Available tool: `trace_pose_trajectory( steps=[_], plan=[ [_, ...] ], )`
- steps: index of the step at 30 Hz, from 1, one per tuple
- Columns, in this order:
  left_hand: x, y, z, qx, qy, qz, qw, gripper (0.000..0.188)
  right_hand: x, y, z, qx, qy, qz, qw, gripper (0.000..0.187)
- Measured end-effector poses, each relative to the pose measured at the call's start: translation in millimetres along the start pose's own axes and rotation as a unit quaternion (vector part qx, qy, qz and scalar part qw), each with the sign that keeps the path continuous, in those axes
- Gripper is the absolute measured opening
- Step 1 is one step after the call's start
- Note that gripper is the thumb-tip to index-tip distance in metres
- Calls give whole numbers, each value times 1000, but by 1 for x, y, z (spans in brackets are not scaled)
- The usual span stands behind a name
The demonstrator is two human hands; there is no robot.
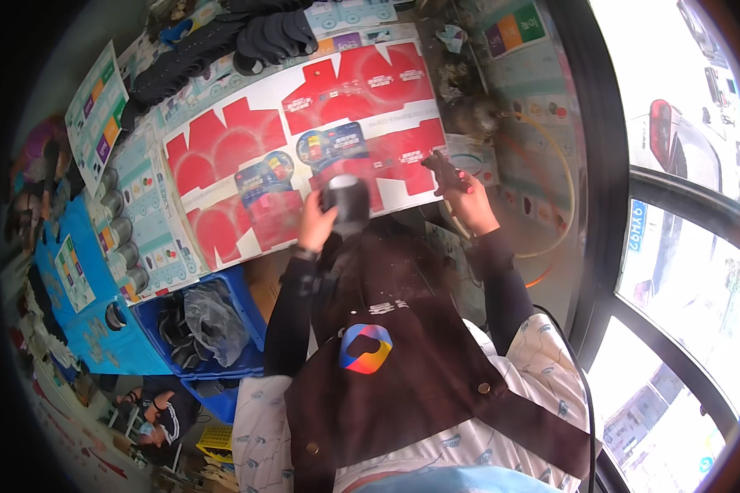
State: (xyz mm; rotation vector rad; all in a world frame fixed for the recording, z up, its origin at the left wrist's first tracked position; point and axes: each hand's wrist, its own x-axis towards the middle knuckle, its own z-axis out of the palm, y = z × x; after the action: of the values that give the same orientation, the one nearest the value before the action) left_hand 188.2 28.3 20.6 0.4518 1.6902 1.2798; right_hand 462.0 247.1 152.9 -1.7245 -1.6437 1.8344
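Just above the near edge of a printed red-and-white sheet, my left hand is closed on a dark rounded piece with a pale grey top. That piece is blurred, so its exact kind is unclear. To the right, my right hand is wrapped round a dark pistol-shaped tool with a small pink-red part. The tool's front end points left over the sheet's right edge. A gap separates the two hands.
Rows of dark curved pieces lie at the back. Grey rounded pieces line the table's left side. A blue crate holds dark pieces and a clear plastic bag. A yellow-orange hose loops at right, near the window frame. People are at left.
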Motion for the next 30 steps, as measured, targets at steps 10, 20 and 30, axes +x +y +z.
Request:
trace_pose_trajectory(
  steps=[10,20,30],
  plan=[
    [109,-4,143,277,35,31,960,51,9,31,-13,-82,-34,-63,994,45],
    [97,6,129,230,22,2,973,43,28,10,4,-150,19,-97,984,31],
    [97,9,126,191,-17,-19,981,37,29,11,-2,-152,13,-55,987,41]
  ],
)
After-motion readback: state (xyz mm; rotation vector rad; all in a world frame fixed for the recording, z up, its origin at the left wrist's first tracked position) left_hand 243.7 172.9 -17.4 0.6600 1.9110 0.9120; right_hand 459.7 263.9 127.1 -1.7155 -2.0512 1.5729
